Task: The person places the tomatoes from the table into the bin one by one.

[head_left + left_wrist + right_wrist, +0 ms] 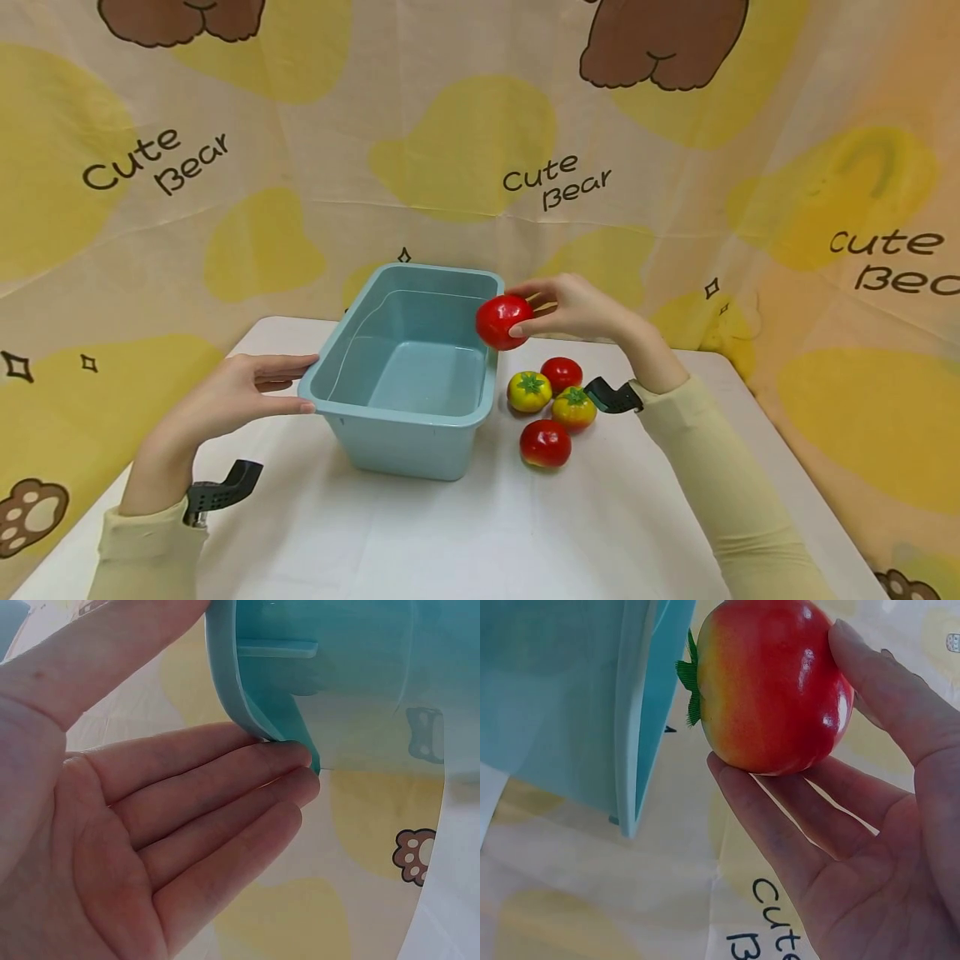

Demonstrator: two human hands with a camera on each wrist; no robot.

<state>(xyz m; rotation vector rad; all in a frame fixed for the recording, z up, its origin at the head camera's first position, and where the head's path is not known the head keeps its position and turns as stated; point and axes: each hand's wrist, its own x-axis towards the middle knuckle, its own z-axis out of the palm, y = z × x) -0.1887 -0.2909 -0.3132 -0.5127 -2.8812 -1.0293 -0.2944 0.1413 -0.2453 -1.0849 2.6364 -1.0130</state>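
My right hand (573, 307) holds a glossy red tomato (503, 322) by the right rim of a light blue plastic bin (408, 450). The right wrist view shows the tomato's green leafy top (690, 684) facing the bin, thumb on one side and fingers on the other. At the bin's near left corner, my left hand (232, 400) touches the rim with its thumb and nearly straight fingers, which the left wrist view shows against the rim's outer side. The bin's visible floor (431, 375) is bare.
Right of the bin lie more tomatoes on the white table (450, 542): a red one (562, 374) at the back, a yellow one (529, 392), a yellow-orange one (574, 408) and a red one (545, 443) in front. A patterned cloth (450, 125) hangs behind the table.
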